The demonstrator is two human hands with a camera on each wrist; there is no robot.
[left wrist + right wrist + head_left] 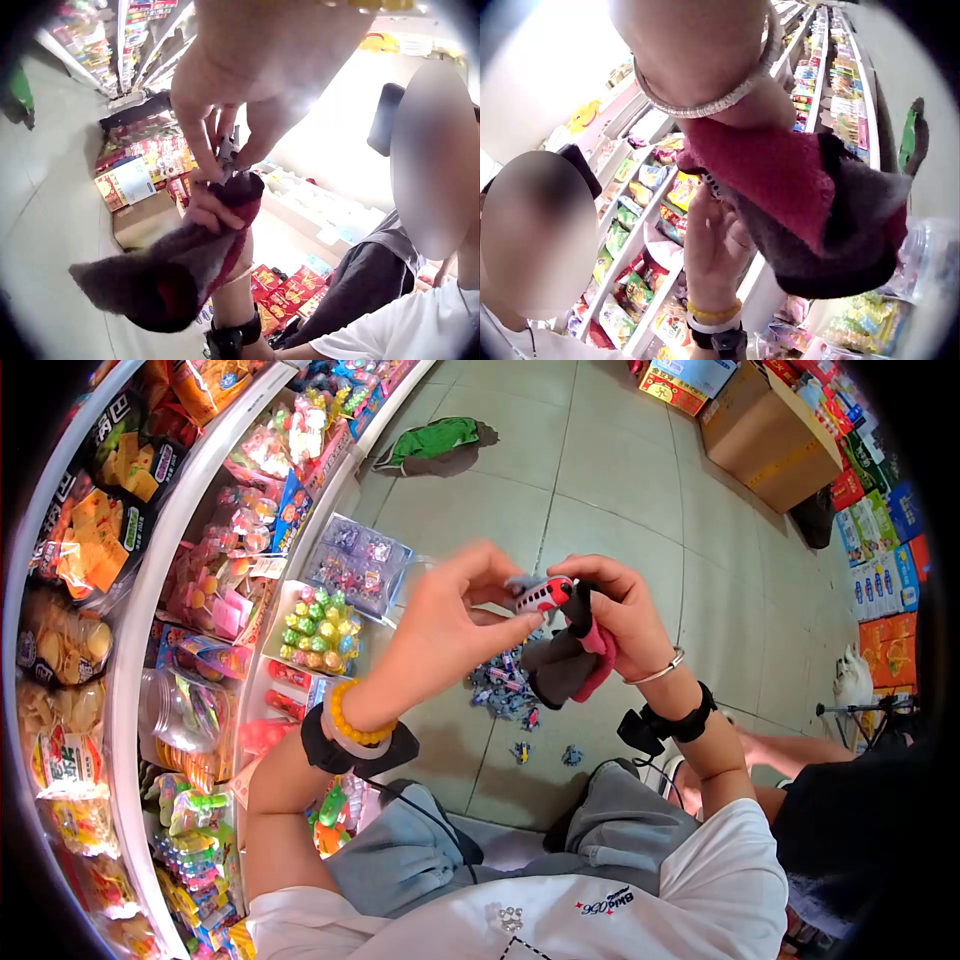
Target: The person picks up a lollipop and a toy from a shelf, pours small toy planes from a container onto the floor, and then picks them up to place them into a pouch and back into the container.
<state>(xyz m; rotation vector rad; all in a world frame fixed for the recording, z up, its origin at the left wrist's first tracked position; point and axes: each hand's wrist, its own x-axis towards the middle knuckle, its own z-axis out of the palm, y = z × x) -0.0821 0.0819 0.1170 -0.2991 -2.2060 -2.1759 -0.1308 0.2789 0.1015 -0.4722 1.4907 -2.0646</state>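
Observation:
A small red, white and grey toy (543, 596) with a row of dark dots is held between both hands over the floor. My left hand (440, 630) pinches its grey end between thumb and fingers. My right hand (620, 610) grips a dark grey and maroon cloth (565, 665), its fingers at the toy's other end. The cloth hangs down from the right hand and, in the right wrist view, the maroon cloth (765, 180) hides most of the toy. Below lies a pile of small grey toys (505, 685), with two loose toys (522, 751) nearer the feet.
Shelves of snacks and sweets (180, 610) run along the left. A clear box of small toys (355, 565) and a tray of wrapped candies (318, 628) sit there. A green and grey cloth (435, 445) lies on the floor; a cardboard box (770, 440) stands back right, another person (850, 830) at right.

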